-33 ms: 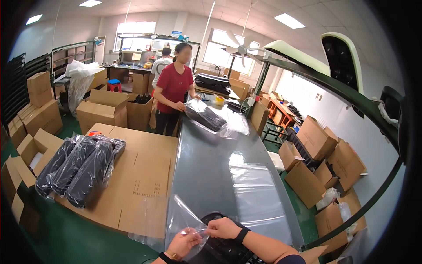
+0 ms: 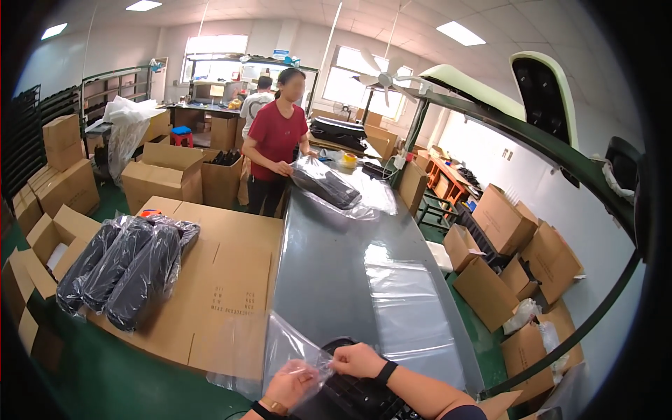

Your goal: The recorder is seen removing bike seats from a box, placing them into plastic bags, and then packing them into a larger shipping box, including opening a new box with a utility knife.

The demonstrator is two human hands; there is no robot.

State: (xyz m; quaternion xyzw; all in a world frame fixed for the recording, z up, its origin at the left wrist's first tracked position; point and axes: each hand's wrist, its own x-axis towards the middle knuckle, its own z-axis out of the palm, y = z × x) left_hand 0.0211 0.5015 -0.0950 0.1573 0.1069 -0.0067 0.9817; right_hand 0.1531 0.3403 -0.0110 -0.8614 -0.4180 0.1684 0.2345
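The smooth grey surface leaves me seeing open room up its left edge; flat glossy film lies at five o'clock. At six, a thin clear bag peaks beside a ridged black piece; left hand and right hand pinch the bag.
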